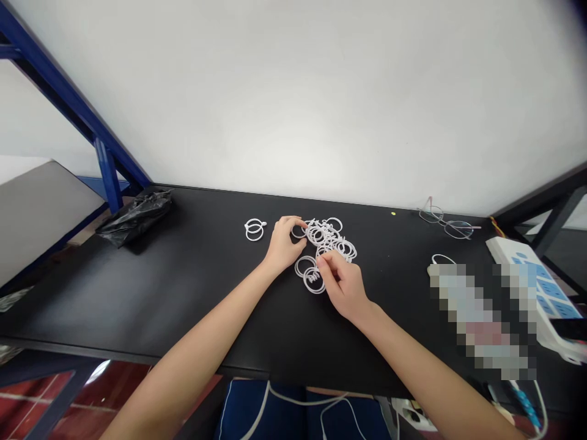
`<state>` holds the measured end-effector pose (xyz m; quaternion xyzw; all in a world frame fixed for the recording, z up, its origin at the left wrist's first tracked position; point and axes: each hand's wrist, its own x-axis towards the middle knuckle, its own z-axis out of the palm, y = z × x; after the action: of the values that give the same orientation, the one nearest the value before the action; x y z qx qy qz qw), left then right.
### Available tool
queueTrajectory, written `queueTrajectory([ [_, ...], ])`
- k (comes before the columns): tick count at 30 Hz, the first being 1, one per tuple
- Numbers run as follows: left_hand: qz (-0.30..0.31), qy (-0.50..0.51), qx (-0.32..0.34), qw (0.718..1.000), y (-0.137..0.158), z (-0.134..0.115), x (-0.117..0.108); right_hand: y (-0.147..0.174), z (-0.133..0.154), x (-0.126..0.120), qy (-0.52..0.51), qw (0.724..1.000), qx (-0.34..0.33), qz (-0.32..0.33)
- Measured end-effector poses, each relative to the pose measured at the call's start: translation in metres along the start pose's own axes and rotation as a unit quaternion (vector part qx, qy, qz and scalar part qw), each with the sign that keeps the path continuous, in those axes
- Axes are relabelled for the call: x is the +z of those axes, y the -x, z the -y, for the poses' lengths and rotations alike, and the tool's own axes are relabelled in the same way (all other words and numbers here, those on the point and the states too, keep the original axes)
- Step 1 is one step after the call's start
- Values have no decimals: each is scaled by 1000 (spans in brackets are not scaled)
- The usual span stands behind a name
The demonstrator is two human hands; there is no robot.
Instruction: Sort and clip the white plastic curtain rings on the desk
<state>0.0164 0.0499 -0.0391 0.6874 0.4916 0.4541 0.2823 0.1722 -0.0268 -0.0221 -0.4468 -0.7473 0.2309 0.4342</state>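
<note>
A loose pile of thin white plastic rings [316, 232], which look like curtain rings with small eyelets, lies on the black table [220, 256]. My left hand [285, 242] is at the pile's left edge, thumb and forefinger apart in a curve around the side of one ring. At the near side of the pile, my right hand [343, 282] is closed in a pinch on a white ring, partly hidden by the fingers. Below the pile, a few rings [314, 281] overlap between my hands. Apart from the rest, a linked pair of rings [254, 230] lies left of my left hand.
A crumpled black plastic bag [136, 215] sits at the far left. Glasses [444, 223] lie at the back right. A white and blue power strip [536, 287] and a blurred-out object [479, 324] with cables are on the right. A white wall [293, 110] stands behind the table.
</note>
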Motion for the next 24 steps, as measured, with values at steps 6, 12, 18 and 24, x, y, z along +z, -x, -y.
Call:
queueTrajectory([
  [6, 21, -70, 17, 997, 2, 6, 3, 0, 0, 0, -1, 1000, 1, 1],
  [12, 23, -70, 48, 996, 1, 11, 4, 0, 0, 0, 0, 1000, 0, 2],
  [18, 30, -74, 60, 995, 1, 11, 4, 0, -1, 0, 2, 1000, -1, 0],
  [24, 30, -89, 64, 993, 1, 10, 4, 0, 0, 0, 0, 1000, -1, -1],
])
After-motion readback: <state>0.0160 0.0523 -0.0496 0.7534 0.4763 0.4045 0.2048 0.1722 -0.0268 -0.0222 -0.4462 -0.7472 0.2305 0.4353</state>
